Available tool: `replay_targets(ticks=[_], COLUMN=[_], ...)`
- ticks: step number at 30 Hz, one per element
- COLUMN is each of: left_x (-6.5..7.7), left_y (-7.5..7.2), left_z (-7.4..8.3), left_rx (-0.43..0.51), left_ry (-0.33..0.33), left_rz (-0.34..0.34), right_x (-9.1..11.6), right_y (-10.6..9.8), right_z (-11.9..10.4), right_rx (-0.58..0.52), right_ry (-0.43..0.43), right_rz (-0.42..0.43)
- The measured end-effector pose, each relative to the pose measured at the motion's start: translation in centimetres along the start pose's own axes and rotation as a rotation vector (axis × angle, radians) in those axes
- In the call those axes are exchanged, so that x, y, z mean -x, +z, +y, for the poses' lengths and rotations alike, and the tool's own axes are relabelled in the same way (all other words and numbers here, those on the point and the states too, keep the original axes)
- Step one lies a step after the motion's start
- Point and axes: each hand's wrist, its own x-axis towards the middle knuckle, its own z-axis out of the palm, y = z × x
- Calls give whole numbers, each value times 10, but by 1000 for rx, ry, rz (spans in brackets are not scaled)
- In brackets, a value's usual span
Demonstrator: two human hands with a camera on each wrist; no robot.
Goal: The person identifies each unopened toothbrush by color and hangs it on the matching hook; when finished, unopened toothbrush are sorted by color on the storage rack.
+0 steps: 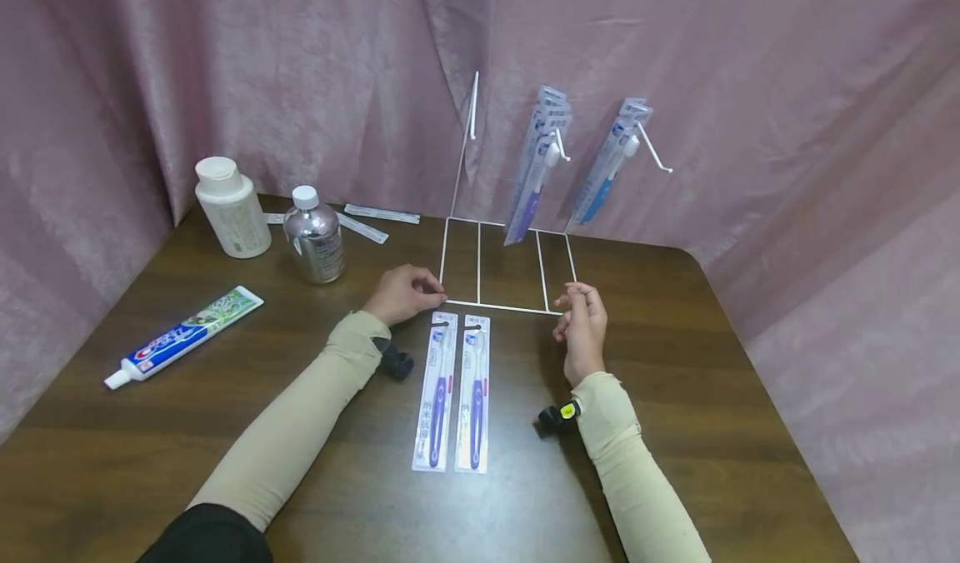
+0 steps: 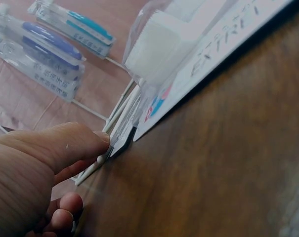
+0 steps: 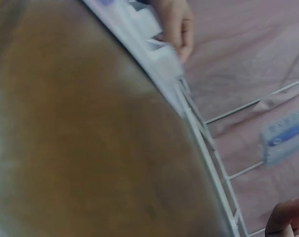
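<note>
A white wire display rack (image 1: 495,306) stands on the table, its base flat and its hooks rising at the back. My left hand (image 1: 405,294) pinches the front left corner of the base between thumb and index finger; the left wrist view shows the thumb (image 2: 85,143) over the wire. My right hand (image 1: 583,330) has its curled fingers at the front right corner, hiding that corner. Packaged purple toothbrushes (image 1: 534,188) hang from the middle hook, blue ones (image 1: 602,180) from the right hook. Two more packaged purple toothbrushes, left (image 1: 435,392) and right (image 1: 472,392), lie before the rack.
The left hook (image 1: 474,107) holds nothing. On the left lie a toothpaste tube (image 1: 183,336) and, behind it, a white bottle (image 1: 234,209) and a silver bottle (image 1: 313,236). Several thin white packets (image 1: 382,214) lie near a pink curtain (image 1: 315,72).
</note>
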Motion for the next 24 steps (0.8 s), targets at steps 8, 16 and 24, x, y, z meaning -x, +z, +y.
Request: replay_targets(ticks=[8, 16, 24], left_x=[0, 1, 0], left_y=[1, -1, -2], left_z=[-2, 5, 2], left_rx=[-6, -5, -15], left_ry=[2, -2, 12], left_rz=[2, -6, -3], right_x=[12, 18, 20], right_y=[7, 6, 12], right_z=[26, 29, 25], right_rx=[246, 834, 997], right_ry=[-43, -262, -290], right_rz=[-235, -642, -721])
